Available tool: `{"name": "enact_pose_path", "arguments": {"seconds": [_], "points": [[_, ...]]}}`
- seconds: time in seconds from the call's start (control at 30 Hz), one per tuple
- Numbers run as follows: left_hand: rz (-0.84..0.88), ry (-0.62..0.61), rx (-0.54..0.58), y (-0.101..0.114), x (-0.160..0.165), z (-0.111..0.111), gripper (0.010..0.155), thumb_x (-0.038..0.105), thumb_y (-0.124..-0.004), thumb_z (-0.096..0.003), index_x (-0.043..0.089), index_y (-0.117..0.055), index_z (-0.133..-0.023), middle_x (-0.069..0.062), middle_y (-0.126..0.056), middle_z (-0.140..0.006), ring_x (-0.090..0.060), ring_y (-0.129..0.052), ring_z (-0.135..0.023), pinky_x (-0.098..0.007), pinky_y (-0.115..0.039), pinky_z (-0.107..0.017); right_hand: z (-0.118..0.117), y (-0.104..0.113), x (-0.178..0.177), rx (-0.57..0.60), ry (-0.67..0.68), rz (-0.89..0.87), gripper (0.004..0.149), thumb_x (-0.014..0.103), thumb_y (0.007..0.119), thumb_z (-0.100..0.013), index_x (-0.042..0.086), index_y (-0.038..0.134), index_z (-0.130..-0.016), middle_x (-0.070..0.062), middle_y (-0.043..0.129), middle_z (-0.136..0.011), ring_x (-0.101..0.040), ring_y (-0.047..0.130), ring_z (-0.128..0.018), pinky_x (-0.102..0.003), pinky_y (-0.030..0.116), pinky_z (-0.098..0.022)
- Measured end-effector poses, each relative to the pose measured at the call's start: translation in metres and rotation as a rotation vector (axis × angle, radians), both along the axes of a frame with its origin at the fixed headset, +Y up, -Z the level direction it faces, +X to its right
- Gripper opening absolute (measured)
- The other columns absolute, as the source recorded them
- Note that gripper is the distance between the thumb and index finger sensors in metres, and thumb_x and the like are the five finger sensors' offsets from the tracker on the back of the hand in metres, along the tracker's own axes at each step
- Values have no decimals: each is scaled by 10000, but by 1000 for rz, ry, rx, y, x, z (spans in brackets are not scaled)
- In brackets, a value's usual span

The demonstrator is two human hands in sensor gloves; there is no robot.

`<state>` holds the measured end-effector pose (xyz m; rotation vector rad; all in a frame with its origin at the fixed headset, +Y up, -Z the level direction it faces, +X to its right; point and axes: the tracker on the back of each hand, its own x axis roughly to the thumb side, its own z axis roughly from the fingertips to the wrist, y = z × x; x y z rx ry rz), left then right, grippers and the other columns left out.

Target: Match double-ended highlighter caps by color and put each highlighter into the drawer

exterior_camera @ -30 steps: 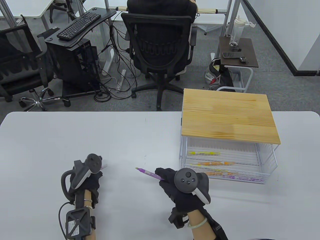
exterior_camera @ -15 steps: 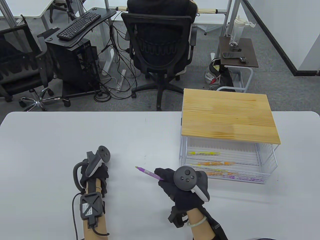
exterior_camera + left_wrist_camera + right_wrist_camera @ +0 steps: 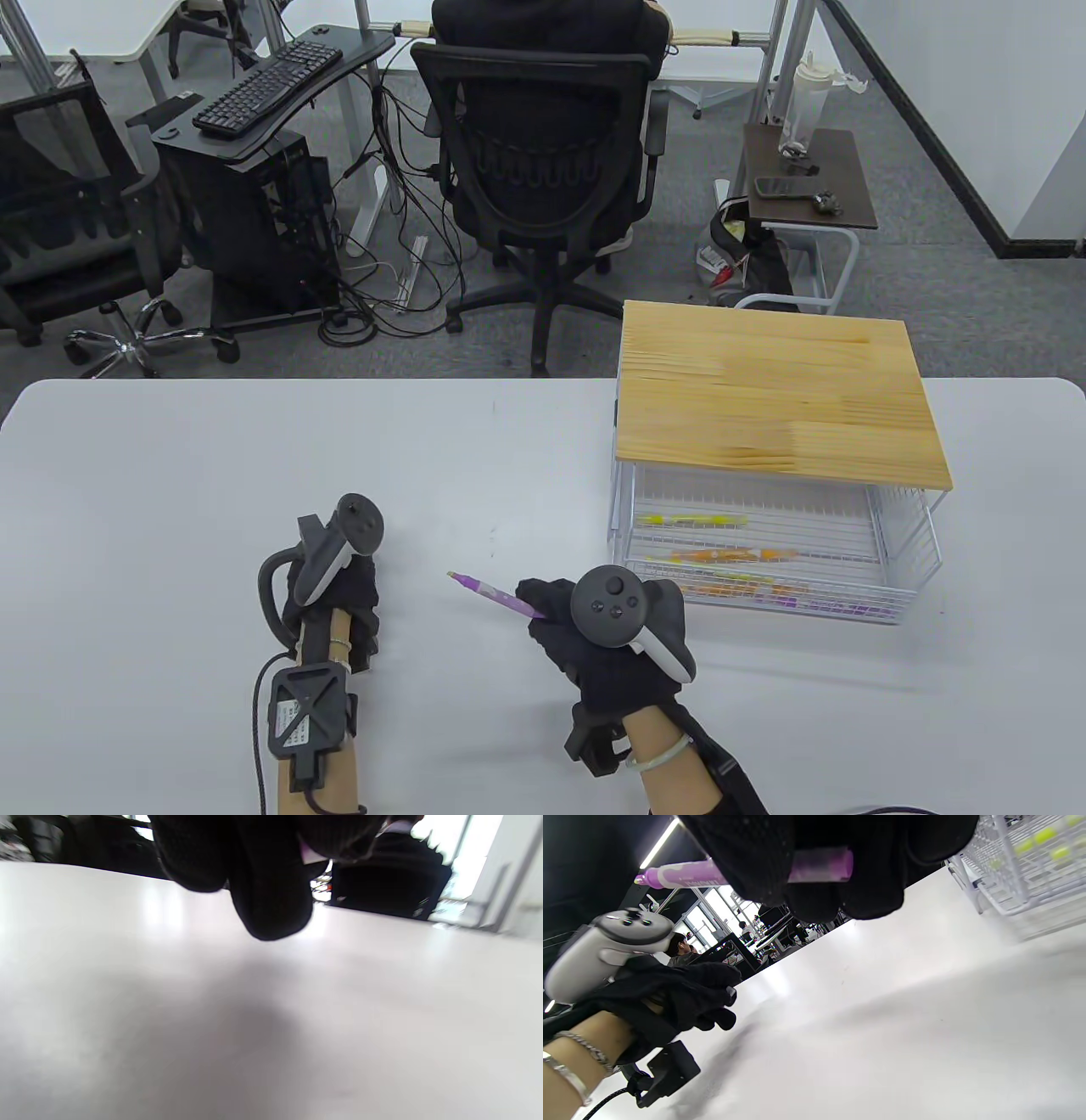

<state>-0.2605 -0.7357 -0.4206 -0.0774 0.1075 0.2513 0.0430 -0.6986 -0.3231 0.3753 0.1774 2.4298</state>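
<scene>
Here, from above, the right hand (image 3: 607, 649) grasps a purple highlighter (image 3: 496, 594) low over the white surface (image 3: 254, 458), fingers curled round the barrel. The pen's long axis runs from the grip up and to the left, its bare purple tip pointing toward the left hand (image 3: 339, 594), which sits just beside that tip, knuckles up, fingers curled under the tracker. Whether it holds a cap cannot be told from this angle. The wire drawer (image 3: 899, 594) stands open to the right of the right hand, under a wooden top (image 3: 776, 399), with yellow, orange and purple pens already lying in it.

At the left wrist, dark gloved fingers (image 3: 271, 899) hang bunched above the blurred surface; a pale lilac sliver shows between them, possibly a cap, though it is too small to be sure.

At the right wrist, the highlighter's barrel (image 3: 818, 865) passes through the clenched fingers (image 3: 755, 861), its near end flush and purple, the far end reaching toward the left hand (image 3: 683, 997), which hovers with fingers curled. The drawer's wire wall (image 3: 1005, 878) sits close on the other side. Judged from this, capping the exposed tip comes next, and the left hand is the nearer to it.
</scene>
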Motion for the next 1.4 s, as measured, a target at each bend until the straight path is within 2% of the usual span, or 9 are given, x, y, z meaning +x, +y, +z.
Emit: {"name": "enact_pose_path", "arguments": {"seconds": [0.07, 0.13, 0.23, 0.37, 0.5, 0.67, 1.1, 1.23, 1.4], "points": [[129, -134, 81, 16, 2, 21, 543, 268, -714, -476, 287, -634, -1012, 1, -737, -988, -101, -1015, -646, -399, -793, -649, 3, 3, -2, 24, 2, -19, 485, 196, 783, -605, 176, 691, -1081, -124, 786, -1007, -448, 798, -828, -686, 502, -734], [200, -215, 171, 27, 2, 41, 529, 257, -745, -467, 287, -687, -992, -10, -760, -981, -115, -1019, -668, -406, -783, -662, 7, 6, -4, 54, -4, -34, 484, 215, 777, -607, 199, 686, -1082, -121, 769, -1000, -433, 789, -816, -680, 502, -737], [328, -285, 190, 41, 4, 74, 525, 245, -788, -458, 275, -726, -978, -26, -786, -968, -110, -1019, -680, -397, -777, -675, 15, 12, -6, 111, -12, -69, 436, 281, 756, -614, 232, 719, -1046, -98, 772, -961, -401, 790, -789, -666, 506, -745], [421, -335, 253, 52, 7, 101, 503, 244, -818, -448, 286, -772, -948, -20, -806, -953, -114, -1014, -695, -403, -767, -682, 24, 17, -8, 186, -11, -158, 425, 297, 745, -617, 258, 704, -1039, -21, 752, -999, -368, 770, -862, -658, 478, -780], [446, -341, 299, 56, 9, 119, 488, 243, -814, -451, 298, -790, -936, -23, -803, -957, -114, -1007, -702, -405, -763, -682, 33, 25, -6, 220, 8, -227, 429, 298, 722, -627, 275, 672, -1053, 5, 723, -1030, -352, 745, -907, -654, 452, -800], [445, -325, 314, 56, 7, 126, 485, 229, -802, -456, 290, -792, -936, -38, -794, -968, -124, -1000, -714, -412, -756, -682, 38, 29, -3, 258, -9, -224, 428, 301, 716, -627, 282, 667, -1052, 12, 720, -1032, -347, 747, -908, -650, 453, -803], [437, -375, 279, 54, 20, 129, 479, 240, -803, -459, 279, -801, -936, -75, -810, -974, -125, -1005, -706, -409, -763, -672, 33, 22, -9, 218, 27, -226, 438, 302, 718, -631, 295, 649, -1063, 16, 709, -1045, -337, 742, -920, -647, 446, -811], [421, -401, 270, 56, 20, 131, 482, 244, -814, -453, 265, -802, -934, -61, -851, -936, -122, -1025, -673, -408, -780, -659, 29, 18, -5, 196, 64, -304, 451, 326, 706, -644, 348, 588, -1079, 61, 669, -1068, -293, 713, -962, -621, 413, -852], [482, -469, 280, 62, 23, 135, 481, 243, -827, -449, 236, -803, -929, -59, -863, -902, -133, -1029, -640, -422, -786, -647, 24, 17, 5, 162, 94, -396, 435, 349, 697, -639, 342, 614, -1065, 48, 702, -1025, -287, 743, -912, -612, 417, -854]]}}
